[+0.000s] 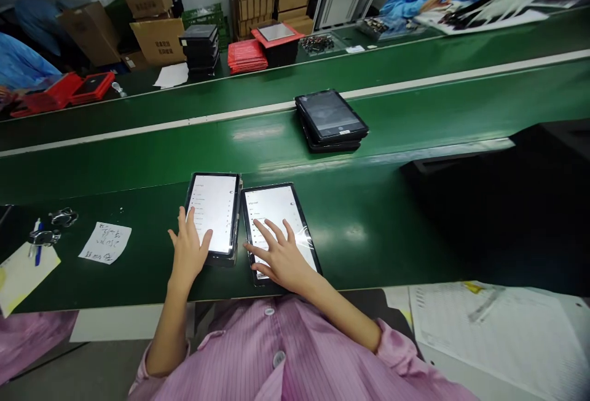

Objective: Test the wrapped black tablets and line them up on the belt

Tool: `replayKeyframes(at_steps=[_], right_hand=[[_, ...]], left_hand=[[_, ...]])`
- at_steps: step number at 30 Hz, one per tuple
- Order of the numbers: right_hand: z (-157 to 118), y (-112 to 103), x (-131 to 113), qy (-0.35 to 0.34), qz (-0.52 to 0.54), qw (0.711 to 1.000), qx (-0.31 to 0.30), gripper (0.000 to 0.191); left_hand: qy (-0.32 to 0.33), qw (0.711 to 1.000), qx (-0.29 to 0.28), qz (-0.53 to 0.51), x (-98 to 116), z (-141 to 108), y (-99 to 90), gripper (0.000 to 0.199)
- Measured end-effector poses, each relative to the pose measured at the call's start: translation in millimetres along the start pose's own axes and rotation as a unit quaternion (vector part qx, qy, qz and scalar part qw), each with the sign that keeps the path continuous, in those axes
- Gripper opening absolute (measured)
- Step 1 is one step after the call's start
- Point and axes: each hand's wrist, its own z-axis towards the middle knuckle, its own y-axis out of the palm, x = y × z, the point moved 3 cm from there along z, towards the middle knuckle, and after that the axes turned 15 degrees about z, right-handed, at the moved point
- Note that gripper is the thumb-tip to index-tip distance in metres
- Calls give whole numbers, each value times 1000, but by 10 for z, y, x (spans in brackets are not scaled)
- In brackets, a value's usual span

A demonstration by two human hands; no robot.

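Note:
Two tablets with lit white screens lie side by side at the near edge of the green table. My left hand [188, 250] rests over the lower left part of the left tablet [214, 204], fingers apart and holding nothing. This tablet sits raised on something dark. Across the lower part of the right tablet [276, 201] spreads my right hand [281, 256], its fingers stretched out and nothing held. Both screens show a list with a switch near the top. Whether the fingertips touch the glass is hard to tell.
Stacked dark tablets [332, 115] sit beyond, on the green belt [184, 143]. A large black object [502, 204] stands at right. At left lie a handwritten note [105, 242], pens [38, 244] and yellowish paper [25, 275]. Red cases [247, 57] and a person's hand [437, 0] are across the belt.

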Motion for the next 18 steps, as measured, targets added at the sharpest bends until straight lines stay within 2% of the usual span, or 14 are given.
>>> replayKeyframes(at_steps=[2, 5, 7, 10, 12, 16, 18], right_hand=[[-41, -11, 14, 26, 2, 1000, 11, 40], [-236, -201, 132, 72, 5, 996, 46, 27], [-392, -355, 247, 86, 0, 993, 81, 24], [-580, -493, 410, 89, 4, 987, 134, 31], [-642, -488, 473, 97, 10, 984, 150, 36], [-595, -339, 414, 91, -8, 988, 128, 35], [-530, -260, 332, 80, -14, 991, 107, 34]], left_hand=[[23, 999, -21, -6, 93, -57, 2, 73], [89, 992, -33, -85, 158, -252, -100, 64], [103, 984, -4, -146, 111, -367, -184, 54], [22, 989, 93, -114, -109, -432, -207, 51], [-37, 988, 121, -88, -274, -416, -121, 56], [-61, 981, 65, -172, -461, -346, 123, 63], [-66, 982, 46, -171, -485, -335, 171, 65]])
